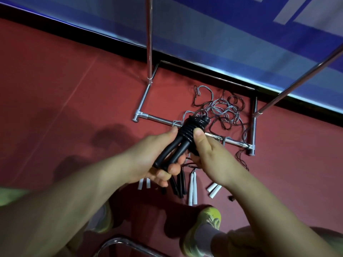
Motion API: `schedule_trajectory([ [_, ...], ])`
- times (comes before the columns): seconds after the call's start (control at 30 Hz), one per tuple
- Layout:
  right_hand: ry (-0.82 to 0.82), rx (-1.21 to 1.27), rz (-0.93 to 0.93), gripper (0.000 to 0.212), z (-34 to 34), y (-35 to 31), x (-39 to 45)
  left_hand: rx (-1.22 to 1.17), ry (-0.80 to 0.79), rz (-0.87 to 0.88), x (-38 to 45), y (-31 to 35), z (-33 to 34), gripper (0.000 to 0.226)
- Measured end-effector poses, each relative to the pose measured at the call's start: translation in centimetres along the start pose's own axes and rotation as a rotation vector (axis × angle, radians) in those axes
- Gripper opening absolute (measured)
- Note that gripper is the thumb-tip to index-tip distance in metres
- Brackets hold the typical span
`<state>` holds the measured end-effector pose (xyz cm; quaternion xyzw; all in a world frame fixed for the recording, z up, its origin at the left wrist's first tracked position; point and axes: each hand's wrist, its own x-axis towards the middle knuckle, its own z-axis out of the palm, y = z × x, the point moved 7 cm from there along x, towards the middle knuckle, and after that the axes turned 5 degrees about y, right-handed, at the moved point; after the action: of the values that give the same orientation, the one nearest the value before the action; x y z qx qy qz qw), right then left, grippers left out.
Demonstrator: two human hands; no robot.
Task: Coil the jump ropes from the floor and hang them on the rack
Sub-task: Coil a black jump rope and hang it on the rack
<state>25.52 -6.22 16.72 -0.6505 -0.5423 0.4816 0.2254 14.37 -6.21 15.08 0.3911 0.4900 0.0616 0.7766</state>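
**Currently: black rope nearly bundled, rest on the floor**

Left to right —

Left hand [157, 162] is clenched round the two black handles [172, 151] of the black jump rope [193, 127], fingers curled under, thumb up by the wraps. Looks like the anchor grip: handles pinned side by side so the coil has something stiff to sit on.

Rope cord is wound in tight turns round the upper ends of the handles. Bundle is held in the air above the rack's base bar [159, 118], not on the rack.

Right hand [209, 156] grips the wrapped part from the other side, thumb pressed on the turns — probably holding the last wrap from springing loose; where the free end goes is hidden behind the fingers, so can't say if it's tucked.

Below and right: loose ropes [222, 112] tangled on the red floor [55, 89] inside the rack base, white handles [192, 188] and dark ones lying near the feet. Rack upright [149, 38] and slanted pole [297, 76] carry nothing in view.
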Motion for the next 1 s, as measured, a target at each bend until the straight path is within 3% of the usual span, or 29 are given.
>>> schedule_trajectory([
  [0.13,-0.014,-0.136,0.050,0.059,0.1,0.5,0.1,0.185,0.131,0.083,-0.3,1.1,-0.6,0.061],
  [0.27,-0.072,-0.178,0.136,0.079,0.5,2.0,0.0,0.290,0.177,0.039,0.2,0.8,-1.7,0.054],
  [0.37,-0.035,-0.225,0.166,0.077,0.1,2.5,0.0,0.311,0.196,0.011,0.4,0.7,-1.7,0.046],
  [0.57,-0.126,0.100,0.200,0.071,1.1,1.7,-0.2,0.374,0.337,0.077,0.4,1.1,-3.1,0.042],
  [0.77,-0.199,0.152,0.260,0.077,1.8,1.8,-0.4,0.806,0.461,0.127,-0.1,1.5,-3.8,0.038],
  [1.0,-0.141,0.280,0.328,0.067,1.6,2.3,-0.1,0.961,0.487,0.193,-0.7,2.6,-3.1,0.032],
])
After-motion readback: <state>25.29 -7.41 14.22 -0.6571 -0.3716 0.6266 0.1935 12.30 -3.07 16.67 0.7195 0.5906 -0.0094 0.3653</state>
